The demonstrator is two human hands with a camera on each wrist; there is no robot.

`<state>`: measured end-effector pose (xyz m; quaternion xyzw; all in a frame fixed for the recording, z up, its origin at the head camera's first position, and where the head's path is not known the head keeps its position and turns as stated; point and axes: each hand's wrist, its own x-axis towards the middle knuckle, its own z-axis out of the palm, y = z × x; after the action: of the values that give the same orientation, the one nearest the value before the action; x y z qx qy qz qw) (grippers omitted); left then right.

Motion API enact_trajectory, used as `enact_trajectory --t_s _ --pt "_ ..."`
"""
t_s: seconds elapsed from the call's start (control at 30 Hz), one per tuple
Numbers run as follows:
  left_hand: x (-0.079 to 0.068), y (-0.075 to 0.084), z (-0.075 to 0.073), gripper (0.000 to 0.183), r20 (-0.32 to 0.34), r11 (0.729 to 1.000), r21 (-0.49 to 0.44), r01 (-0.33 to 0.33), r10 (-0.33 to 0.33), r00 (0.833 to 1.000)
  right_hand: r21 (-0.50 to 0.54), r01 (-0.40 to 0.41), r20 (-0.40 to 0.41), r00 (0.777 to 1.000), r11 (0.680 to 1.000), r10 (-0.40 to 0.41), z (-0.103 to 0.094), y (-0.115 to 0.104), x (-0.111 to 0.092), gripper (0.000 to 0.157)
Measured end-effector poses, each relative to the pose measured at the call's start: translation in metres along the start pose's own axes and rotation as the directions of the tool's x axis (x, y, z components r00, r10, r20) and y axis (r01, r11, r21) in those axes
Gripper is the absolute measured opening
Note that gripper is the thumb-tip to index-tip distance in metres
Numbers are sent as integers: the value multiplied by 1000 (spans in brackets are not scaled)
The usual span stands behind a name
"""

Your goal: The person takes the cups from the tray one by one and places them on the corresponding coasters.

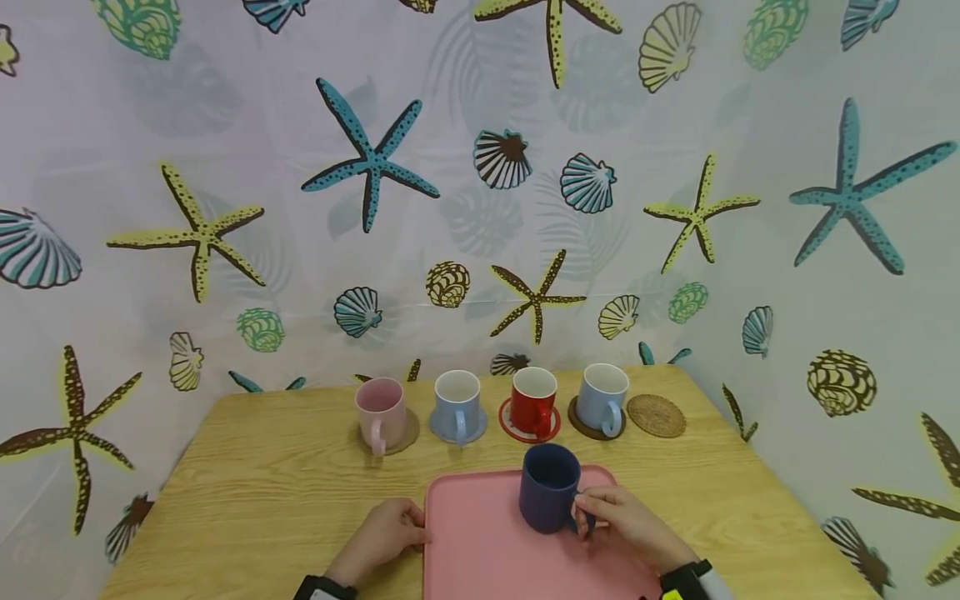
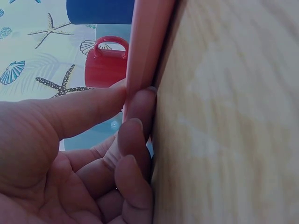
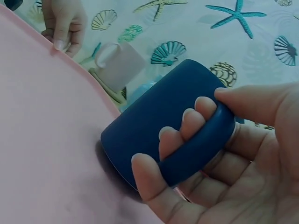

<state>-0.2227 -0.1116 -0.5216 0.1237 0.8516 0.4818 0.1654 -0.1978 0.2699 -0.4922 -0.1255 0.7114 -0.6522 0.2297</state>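
A navy blue mug (image 1: 550,500) stands upright over the far right part of a pink tray (image 1: 480,550). My right hand (image 1: 618,518) grips its handle, with the fingers curled through the loop and the thumb at its top, as the right wrist view shows. In that view, the mug's base (image 3: 119,163) is close over the tray with a dark shadow beside it. At the tray's left edge, my left hand (image 1: 386,533) pinches the rim; the left wrist view shows the thumb on one side of the rim (image 2: 147,46) and the fingertips at the other.
Behind the tray stand a pink mug (image 1: 380,408), a light blue mug (image 1: 456,400), a red mug (image 1: 531,396) and another light blue mug (image 1: 602,396), each on a round coaster. A bare woven coaster (image 1: 657,416) lies at the right end. A patterned cloth (image 1: 480,225) hangs behind the wooden table (image 1: 285,475).
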Motion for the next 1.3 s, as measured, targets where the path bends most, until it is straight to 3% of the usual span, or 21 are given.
enact_trajectory --t_s 0.37,0.5,0.6,0.8,1.03,1.17,1.3 --pt "-3 0 -4 17 -21 1000 -6 -23 22 1000 17 80 -127 989 997 -77 -53 -32 -40 33" --pt "-4 1 -7 17 -21 1000 -6 -20 20 1000 -27 109 -219 969 994 -113 -74 -42 -51 34" --pt "-5 1 -9 17 -20 1000 -4 -19 19 1000 -65 103 -316 941 993 -118 -87 -46 -56 34" --pt "-3 0 -9 16 -14 1000 1 -5 5 1000 -126 70 -513 849 990 -125 -108 -44 -45 40" --pt "-1 -1 -7 16 -7 999 -27 -22 21 1000 -136 12 -693 713 991 -104 -140 -32 -13 42" --pt "-1 0 -4 16 8 999 -42 -23 23 1000 -145 -41 -771 630 989 -87 -154 -23 4 42" --pt "-2 -1 -1 16 19 999 -34 -21 22 1000 -117 -48 -814 578 992 -68 -164 -13 15 41"
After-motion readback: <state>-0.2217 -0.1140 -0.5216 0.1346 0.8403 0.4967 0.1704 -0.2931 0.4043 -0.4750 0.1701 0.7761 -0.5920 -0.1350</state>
